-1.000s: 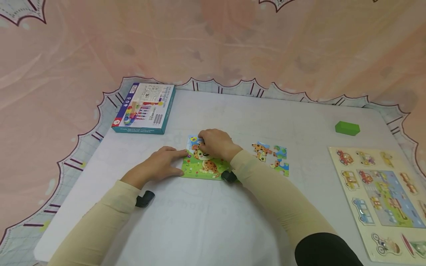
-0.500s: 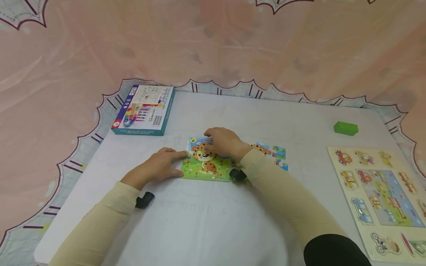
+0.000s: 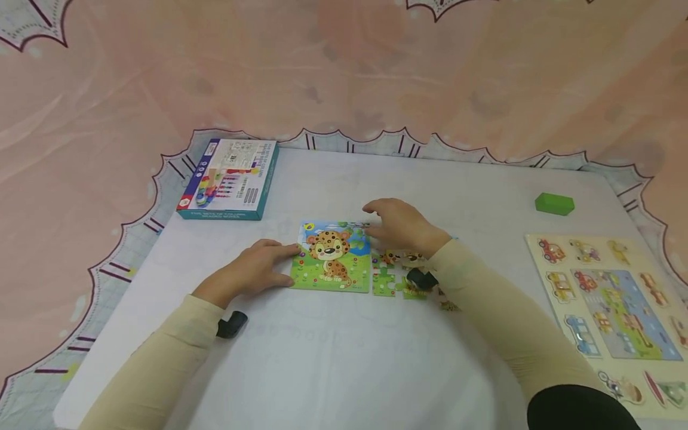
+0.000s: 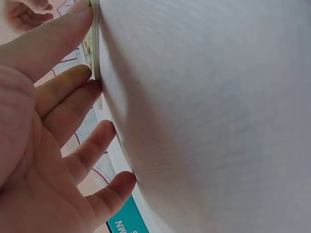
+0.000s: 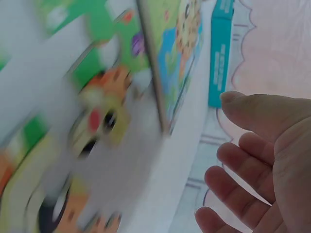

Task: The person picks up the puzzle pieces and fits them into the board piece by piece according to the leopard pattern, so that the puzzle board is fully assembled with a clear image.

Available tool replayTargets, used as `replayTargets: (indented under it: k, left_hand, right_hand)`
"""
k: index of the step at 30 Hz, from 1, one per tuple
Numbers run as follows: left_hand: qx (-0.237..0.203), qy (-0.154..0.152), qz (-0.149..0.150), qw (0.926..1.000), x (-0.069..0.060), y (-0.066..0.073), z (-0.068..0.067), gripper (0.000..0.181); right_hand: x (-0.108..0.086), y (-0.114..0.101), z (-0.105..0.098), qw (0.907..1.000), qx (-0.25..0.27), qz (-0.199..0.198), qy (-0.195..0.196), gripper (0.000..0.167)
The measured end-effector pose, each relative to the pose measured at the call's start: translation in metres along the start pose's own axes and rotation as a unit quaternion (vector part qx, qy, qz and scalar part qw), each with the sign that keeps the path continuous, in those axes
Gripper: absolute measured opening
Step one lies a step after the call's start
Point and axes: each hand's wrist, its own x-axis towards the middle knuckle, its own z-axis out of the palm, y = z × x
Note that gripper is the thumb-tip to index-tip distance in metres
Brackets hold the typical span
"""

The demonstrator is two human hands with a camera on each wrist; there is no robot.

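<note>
Green and blue leopard board [image 3: 331,257] lies flat.

Box [image 3: 228,179] side: "SETS OF COLUMN"; print on top too small.

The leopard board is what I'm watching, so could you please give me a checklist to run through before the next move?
1. Left hand touching the leopard board: ok, at its left edge.
2. Right hand free: ok, nothing in its fingers.
3. Loose pieces fully in sight: not ok, the black wrist camera blocks part of them.
4. Every piece face up: cannot tell, some may be hidden.
5. Green block away from both hands: ok, off to the right.
</note>
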Motion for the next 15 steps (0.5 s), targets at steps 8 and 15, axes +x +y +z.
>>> replayTargets:
  k: [8, 15]
  left_hand:
    - [0.001, 0.005, 0.008, 1.0, 0.0, -0.002, 0.001, 0.068]
    - [0.001, 0.003, 0.001, 1.0, 0.001, -0.002, 0.002, 0.069]
  right_hand:
    - [-0.018, 0.028, -0.011, 0.9999, -0.004, 0.013, 0.008, 0.051]
    - [-0.031, 0.043, -0.014, 0.9991, 0.001, 0.042, 0.002, 0.053]
